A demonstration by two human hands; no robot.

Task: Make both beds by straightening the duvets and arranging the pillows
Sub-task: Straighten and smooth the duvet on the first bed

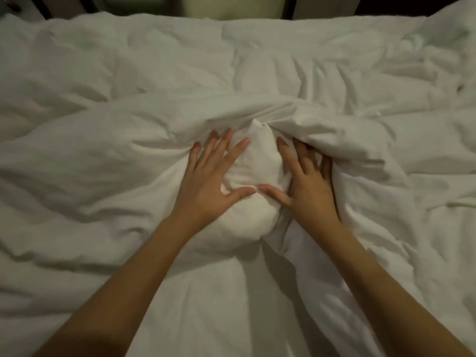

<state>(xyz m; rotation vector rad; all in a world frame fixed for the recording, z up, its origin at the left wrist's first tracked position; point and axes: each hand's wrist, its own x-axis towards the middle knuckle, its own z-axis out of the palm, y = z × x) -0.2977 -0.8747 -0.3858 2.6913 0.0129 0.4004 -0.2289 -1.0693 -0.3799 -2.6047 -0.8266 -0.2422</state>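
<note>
One white duvet (334,81) covers the whole bed, heavily rumpled, with creases running out from a single raised lump (253,181) near the middle. Two bare hands work at that lump, one on each side. The left hand (213,181) lies flat on its left flank, four fingers spread and straight, thumb stretched across the front; its grip is apart, pressing the cloth and clasping nothing. The right hand (307,188) lies on the right flank, thumb reaching inward until its tip nearly meets the left thumb, fingers also straight and spread, their tips tucked under a thick fold (342,140) of the duvet that rises over them. Both forearms come in from the bottom edge. Beyond the far edge of the bed stand dark upright shapes and one pale panel (231,6), too blurred to name.
</note>
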